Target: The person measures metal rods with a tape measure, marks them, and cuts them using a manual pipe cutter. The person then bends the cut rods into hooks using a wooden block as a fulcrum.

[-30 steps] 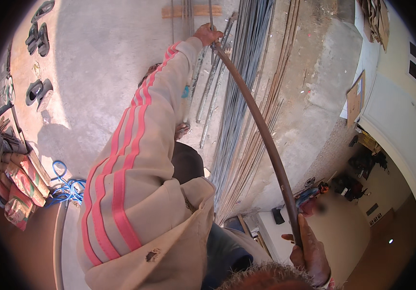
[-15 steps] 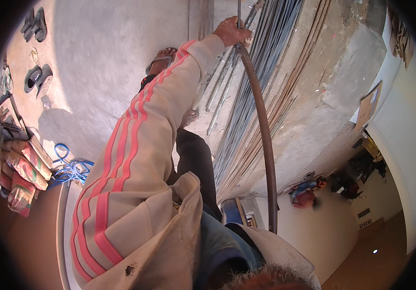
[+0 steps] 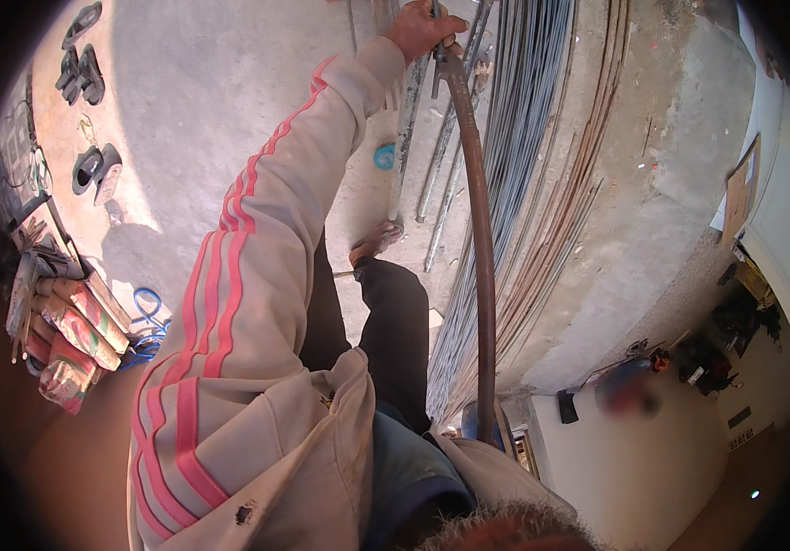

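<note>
My left hand (image 3: 424, 31) is at the top of the view, its sleeved arm stretched far out in front. Its fingers are closed around a thin dark metal rod (image 3: 436, 78), at the far end of a long rusty brown bar (image 3: 479, 211). The bar curves in the fisheye view and runs back to my right side, where its near end meets my jacket. My right hand is out of view. Beneath the bar lies a bundle of thin grey steel rods (image 3: 524, 119), with several thicker rods (image 3: 444, 151) on its left.
Rusty rods (image 3: 588, 138) lie right of the bundle, before a concrete strip (image 3: 680, 165). A teal round object (image 3: 384, 156) lies near my bare foot (image 3: 378, 241). Sandals (image 3: 96, 170), patterned sacks (image 3: 78, 344) and a blue hose (image 3: 149, 317) are at left.
My left hand and the bar's far end are higher and slightly further left in the view. The view has shifted; the teal object now shows and my sandalled foot no longer does.
</note>
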Tool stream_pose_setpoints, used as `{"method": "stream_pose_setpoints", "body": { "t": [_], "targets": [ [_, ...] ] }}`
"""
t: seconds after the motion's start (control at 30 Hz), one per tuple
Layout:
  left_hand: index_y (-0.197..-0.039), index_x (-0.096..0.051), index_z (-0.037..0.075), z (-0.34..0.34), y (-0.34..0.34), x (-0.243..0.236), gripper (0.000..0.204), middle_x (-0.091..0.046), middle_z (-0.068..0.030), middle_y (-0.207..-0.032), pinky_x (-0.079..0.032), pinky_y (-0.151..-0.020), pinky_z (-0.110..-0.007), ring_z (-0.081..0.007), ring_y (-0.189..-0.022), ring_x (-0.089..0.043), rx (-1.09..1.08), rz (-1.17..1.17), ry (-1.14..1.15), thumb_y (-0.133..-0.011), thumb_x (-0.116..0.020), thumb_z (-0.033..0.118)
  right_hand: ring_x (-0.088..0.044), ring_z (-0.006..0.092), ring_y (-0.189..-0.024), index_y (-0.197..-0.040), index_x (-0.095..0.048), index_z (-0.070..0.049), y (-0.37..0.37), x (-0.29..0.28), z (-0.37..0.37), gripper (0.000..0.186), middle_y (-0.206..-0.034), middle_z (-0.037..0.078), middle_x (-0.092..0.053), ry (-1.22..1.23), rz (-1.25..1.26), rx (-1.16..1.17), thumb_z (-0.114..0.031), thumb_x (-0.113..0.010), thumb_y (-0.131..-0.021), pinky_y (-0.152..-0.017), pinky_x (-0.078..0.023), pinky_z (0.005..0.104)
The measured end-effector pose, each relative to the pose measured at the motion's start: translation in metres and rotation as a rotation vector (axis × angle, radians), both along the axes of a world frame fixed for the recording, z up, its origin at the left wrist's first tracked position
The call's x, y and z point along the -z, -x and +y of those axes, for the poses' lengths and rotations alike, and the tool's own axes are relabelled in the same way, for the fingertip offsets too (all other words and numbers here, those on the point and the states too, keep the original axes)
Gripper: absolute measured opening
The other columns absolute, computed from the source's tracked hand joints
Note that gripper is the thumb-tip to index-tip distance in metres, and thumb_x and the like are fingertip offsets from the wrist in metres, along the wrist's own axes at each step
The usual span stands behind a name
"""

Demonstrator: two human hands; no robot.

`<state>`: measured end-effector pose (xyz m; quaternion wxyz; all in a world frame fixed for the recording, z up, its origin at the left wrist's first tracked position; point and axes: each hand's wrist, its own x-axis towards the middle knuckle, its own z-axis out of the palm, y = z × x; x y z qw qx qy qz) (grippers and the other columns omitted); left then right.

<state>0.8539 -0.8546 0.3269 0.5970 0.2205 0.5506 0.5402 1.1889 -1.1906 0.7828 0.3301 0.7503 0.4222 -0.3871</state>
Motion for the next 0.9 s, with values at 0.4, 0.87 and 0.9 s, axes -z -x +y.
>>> {"method": "stream_pose_setpoints", "body": {
  "t": [0.4,0.87,0.9],
  "targets": [
    [-0.091,-0.063,0.002,0.006,0.013,0.007,0.024,-0.060,-0.0055,-0.071,-0.055,-0.061,-0.034,-0.0179,-0.064,-0.064,0.068,0.146,-0.049,-0.088,-0.072,0.024,-0.063,0.0401,-0.057,-0.082,-0.055,-0.005,-0.045,0.155,-0.051,0.036,-0.061,0.017,-0.060,-0.226,0.372,0.088,-0.034,-0.074,-0.090,-0.050,-0.046,0.0451],
    [-0.087,-0.064,-0.003,0.011,0.016,0.012,0.017,-0.063,-0.0090,-0.070,-0.060,-0.066,-0.040,-0.0295,-0.077,-0.074,0.064,-0.126,0.009,-0.088,-0.071,0.012,-0.058,0.0249,-0.054,-0.086,-0.053,-0.001,-0.045,0.115,-0.026,0.033,-0.064,0.014,-0.060,-0.185,0.510,0.243,-0.028,-0.072,-0.093,-0.053,-0.046,0.0392],
    [-0.089,-0.063,-0.003,0.009,0.014,0.008,0.018,-0.063,-0.0088,-0.070,-0.061,-0.067,-0.040,-0.0294,-0.077,-0.074,0.069,-0.096,0.021,-0.088,-0.071,0.013,-0.058,0.0239,-0.054,-0.086,-0.054,-0.001,-0.043,0.112,-0.026,0.032,-0.064,0.014,-0.060,-0.186,0.501,0.244,-0.026,-0.072,-0.093,-0.052,-0.046,0.0388]
  ]
}}
